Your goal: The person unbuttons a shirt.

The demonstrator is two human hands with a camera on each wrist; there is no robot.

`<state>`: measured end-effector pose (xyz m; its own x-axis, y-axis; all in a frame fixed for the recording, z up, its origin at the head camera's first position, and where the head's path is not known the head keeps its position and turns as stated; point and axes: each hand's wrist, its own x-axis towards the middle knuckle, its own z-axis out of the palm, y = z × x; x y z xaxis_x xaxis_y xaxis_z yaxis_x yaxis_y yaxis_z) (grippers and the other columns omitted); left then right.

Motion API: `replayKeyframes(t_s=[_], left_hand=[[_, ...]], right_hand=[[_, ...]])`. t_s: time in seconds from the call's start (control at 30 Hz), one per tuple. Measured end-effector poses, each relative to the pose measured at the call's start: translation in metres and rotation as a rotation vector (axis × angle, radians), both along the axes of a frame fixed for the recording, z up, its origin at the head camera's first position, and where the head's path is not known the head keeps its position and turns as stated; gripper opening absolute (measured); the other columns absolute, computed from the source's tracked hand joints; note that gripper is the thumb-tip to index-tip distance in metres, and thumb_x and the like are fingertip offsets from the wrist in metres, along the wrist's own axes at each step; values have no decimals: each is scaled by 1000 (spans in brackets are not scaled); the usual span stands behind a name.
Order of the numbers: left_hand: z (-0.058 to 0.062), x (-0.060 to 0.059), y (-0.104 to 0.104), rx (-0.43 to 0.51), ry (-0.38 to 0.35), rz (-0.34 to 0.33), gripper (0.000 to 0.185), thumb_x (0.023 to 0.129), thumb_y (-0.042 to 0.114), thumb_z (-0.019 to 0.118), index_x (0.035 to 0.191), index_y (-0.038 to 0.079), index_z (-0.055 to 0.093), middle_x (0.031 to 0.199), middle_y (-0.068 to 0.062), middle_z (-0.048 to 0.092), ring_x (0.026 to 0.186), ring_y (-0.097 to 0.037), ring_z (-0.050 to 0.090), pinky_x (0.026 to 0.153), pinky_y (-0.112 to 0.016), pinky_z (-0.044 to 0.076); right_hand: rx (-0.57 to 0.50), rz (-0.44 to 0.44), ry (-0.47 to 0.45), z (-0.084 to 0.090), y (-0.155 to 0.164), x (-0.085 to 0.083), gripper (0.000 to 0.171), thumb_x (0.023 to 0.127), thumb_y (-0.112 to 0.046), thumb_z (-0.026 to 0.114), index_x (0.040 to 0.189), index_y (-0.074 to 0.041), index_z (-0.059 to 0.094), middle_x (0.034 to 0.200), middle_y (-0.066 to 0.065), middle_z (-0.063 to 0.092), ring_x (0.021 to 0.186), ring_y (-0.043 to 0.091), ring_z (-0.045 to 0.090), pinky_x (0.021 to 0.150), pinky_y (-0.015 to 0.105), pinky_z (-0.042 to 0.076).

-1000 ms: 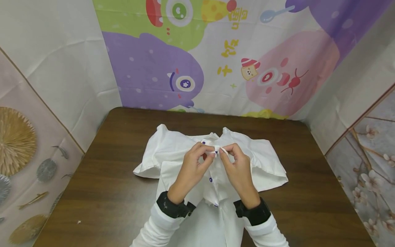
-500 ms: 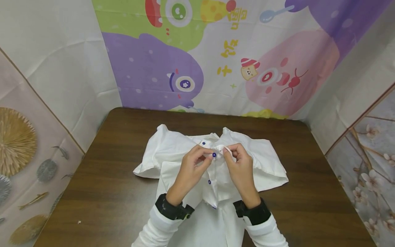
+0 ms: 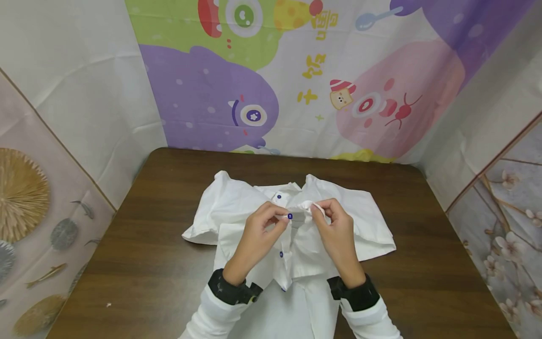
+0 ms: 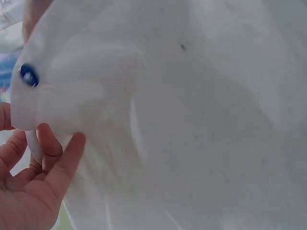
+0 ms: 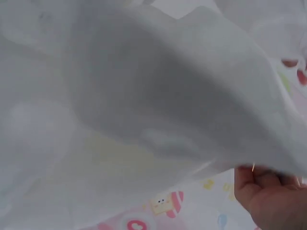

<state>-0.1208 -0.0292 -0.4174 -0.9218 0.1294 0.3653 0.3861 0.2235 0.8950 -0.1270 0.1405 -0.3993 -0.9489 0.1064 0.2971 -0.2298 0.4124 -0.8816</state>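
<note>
A white shirt (image 3: pixel 296 235) lies front-up at the centre of the head view on a brown worktop (image 3: pixel 148 263), collar toward the top of the frame, its hem running off the bottom edge between the sleeves.

The left hand (image 3: pixel 258 238) pinches the placket edge that carries the blue buttons, thumb and forefinger closed right beside 1 button (image 3: pixel 290 216). In the left wrist view that same button (image 4: pixel 28 75) sits at the upper left of the frame, with the curled fingers (image 4: pixel 57 165) holding cloth at the lower left. The right hand (image 3: pixel 336 235) grips the other front edge, fingers curled round a bunched fold just right of the button; the right wrist view shows mostly white cloth, with the fingers (image 5: pixel 268 189) at the lower right.

The 2 edges are held slightly apart. To do this well, I judge each hand should hold close to the button and its hole, keep the cloth taut and flat, and tilt the button edge-on so it passes cleanly without tugging the thread. 2 more blue buttons show, 1 above at the collar (image 3: pixel 279 196) and 1 below (image 3: pixel 281 254).

No containers are in view. Printed cartoon cloths (image 3: pixel 296 75) hang behind the worktop.
</note>
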Motion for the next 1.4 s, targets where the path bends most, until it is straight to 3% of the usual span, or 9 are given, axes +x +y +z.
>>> replayKeyframes(t_s=[0.2,0.47,0.67,0.77,0.9,1.03,1.17,1.3,1.4], left_hand=[[-9,9,-11,-15,-18,-12,8,88,7,60,91,7,67,89,-4,62,81,-14,58,77,-26,51],[-35,25,-25,-44,-105,-48,8,86,3,61,88,8,67,87,-4,63,77,-7,56,69,-22,50],[-59,40,-30,-67,-275,-89,7,86,6,61,91,9,66,90,-5,63,78,-5,56,64,-21,49],[-70,46,-30,-68,-327,-109,7,87,9,61,92,9,66,91,-5,63,77,-5,56,64,-20,48],[-79,54,-29,-51,-363,-121,8,87,12,61,93,9,66,91,-4,62,78,-5,57,65,-20,48],[-85,62,-27,-35,-406,-113,10,89,16,60,95,10,65,95,-4,61,80,-6,57,67,-20,48],[-91,66,-25,-35,-407,-76,11,88,16,61,95,9,65,98,-6,61,81,-7,58,68,-20,49],[-96,70,-26,-25,-381,-50,10,87,13,63,94,7,65,98,-7,61,82,-7,59,70,-20,50],[-98,73,-27,-11,-370,-43,9,86,10,63,94,7,65,98,-7,61,82,-7,60,71,-20,50]], right_hand=[[128,67,-11,-10,17,3,11,89,-16,62,92,-5,62,79,6,64,71,7,50,62,19,42],[374,219,-86,-40,50,15,12,87,-24,64,92,-14,69,92,0,71,82,12,61,73,29,49],[461,251,-219,-69,60,26,15,89,-11,60,102,-3,62,91,4,64,79,15,57,69,28,47],[471,235,-265,-76,55,30,29,84,3,51,112,3,52,99,9,56,81,16,50,70,28,44],[497,211,-118,-75,38,31,42,73,14,47,114,2,51,107,13,52,88,22,48,76,34,42],[530,229,36,-69,15,29,43,68,15,52,106,-4,58,110,10,55,93,25,49,79,39,39],[650,282,37,-72,-6,29,25,77,-6,65,102,-10,61,107,5,57,94,22,49,78,36,37],[799,296,27,-82,-18,29,36,75,-31,75,103,-11,62,99,3,55,87,20,48,71,31,35],[848,302,18,-90,-23,27,35,75,-33,76,99,-11,63,91,2,54,80,18,50,69,30,39]])
